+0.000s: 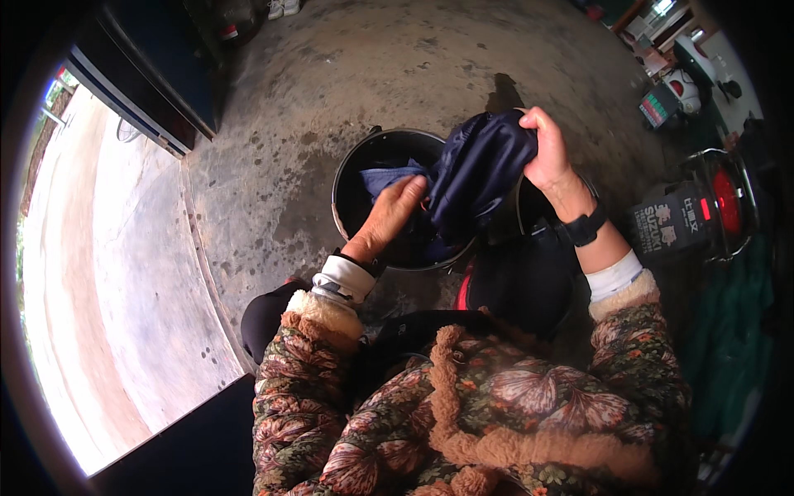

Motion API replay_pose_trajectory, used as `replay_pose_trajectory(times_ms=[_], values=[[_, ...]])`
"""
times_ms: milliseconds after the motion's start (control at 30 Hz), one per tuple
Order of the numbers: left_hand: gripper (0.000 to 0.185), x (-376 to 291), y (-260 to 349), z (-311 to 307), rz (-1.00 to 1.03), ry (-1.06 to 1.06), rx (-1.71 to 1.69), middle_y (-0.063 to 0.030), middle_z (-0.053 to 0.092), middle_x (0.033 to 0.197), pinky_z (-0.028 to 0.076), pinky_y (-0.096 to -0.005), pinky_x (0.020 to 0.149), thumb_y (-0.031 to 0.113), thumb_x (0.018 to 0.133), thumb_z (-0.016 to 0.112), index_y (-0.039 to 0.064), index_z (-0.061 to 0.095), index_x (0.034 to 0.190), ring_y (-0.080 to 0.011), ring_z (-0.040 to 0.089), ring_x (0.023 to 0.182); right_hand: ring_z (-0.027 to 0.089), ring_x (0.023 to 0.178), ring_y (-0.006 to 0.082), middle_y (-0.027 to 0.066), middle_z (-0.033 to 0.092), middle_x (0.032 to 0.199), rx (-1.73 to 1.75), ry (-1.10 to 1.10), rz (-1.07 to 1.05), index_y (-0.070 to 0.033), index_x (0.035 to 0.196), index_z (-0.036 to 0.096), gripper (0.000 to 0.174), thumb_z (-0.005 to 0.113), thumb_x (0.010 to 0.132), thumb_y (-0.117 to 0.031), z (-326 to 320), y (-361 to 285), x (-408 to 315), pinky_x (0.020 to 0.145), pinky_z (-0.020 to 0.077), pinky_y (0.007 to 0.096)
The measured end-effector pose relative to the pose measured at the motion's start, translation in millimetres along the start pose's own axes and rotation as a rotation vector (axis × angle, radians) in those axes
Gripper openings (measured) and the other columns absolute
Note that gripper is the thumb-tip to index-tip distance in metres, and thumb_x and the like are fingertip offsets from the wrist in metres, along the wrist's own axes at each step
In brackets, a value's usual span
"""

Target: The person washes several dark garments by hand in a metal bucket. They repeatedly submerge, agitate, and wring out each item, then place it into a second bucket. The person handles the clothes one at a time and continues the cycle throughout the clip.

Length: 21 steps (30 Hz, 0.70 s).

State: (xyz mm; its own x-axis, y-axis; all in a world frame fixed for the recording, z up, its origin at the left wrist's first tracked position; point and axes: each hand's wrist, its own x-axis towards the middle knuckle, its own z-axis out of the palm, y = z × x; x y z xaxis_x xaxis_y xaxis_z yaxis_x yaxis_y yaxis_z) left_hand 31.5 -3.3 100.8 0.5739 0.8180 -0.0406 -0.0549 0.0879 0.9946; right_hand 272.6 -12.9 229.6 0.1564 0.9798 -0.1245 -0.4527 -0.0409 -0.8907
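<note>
A dark round tub [338, 214] stands on the concrete floor between my knees. Over it my left hand [397, 208] grips a bunched part of a dark blue cloth garment [477, 161]; a lighter blue edge of fabric sticks out beyond my fingers. Higher up and to the right, my right hand [549, 152] pinches the other end of the garment, so the fabric hangs stretched between both hands. Part of the cloth hangs down into the tub, whose contents are too dark to make out. A second dark round container [527, 198] is partly hidden behind my right forearm.
At the right are the rear ends of motorcycles, the nearer with a red tail light [726, 201] and a mudflap [667, 223] bearing writing. An open doorway with a dark door [155, 68] is at the left. Wet patches mark the concrete floor [267, 155]. White shoes [284, 7] show at the top.
</note>
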Motion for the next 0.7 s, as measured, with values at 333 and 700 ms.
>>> replay_pose_trajectory(times_ms=[333, 700], values=[[0.051, -10, -20, -37, -0.426, 0.32, 0.932, -0.0259, 0.062, 0.095, 0.047, -0.0448, 0.081, 0.046, 0.086, 0.045, -0.001, 0.06, 0.098, -0.0392, 0.059, 0.095, 0.048, 0.071, 0.0091, -0.0046, 0.049, 0.074, -0.098, 0.201, 0.171, -0.018, 0.065, 0.051, 0.011, 0.06, 0.07, -0.021, 37, 32, 22, 0.064, 0.0378, 0.0304], [0.039, -21, -45, -9, -0.177, -0.081, 0.756, -0.0207, 0.064, 0.079, 0.048, -0.0397, 0.066, 0.039, 0.077, 0.061, 0.001, 0.065, 0.085, -0.0341, 0.063, 0.079, 0.058, 0.068, 0.0144, -0.0012, 0.058, 0.072, 0.157, 0.014, 0.248, -0.012, 0.074, 0.054, 0.007, 0.059, 0.075, -0.017, 74, 4, 23, 0.066, 0.0488, 0.0292]])
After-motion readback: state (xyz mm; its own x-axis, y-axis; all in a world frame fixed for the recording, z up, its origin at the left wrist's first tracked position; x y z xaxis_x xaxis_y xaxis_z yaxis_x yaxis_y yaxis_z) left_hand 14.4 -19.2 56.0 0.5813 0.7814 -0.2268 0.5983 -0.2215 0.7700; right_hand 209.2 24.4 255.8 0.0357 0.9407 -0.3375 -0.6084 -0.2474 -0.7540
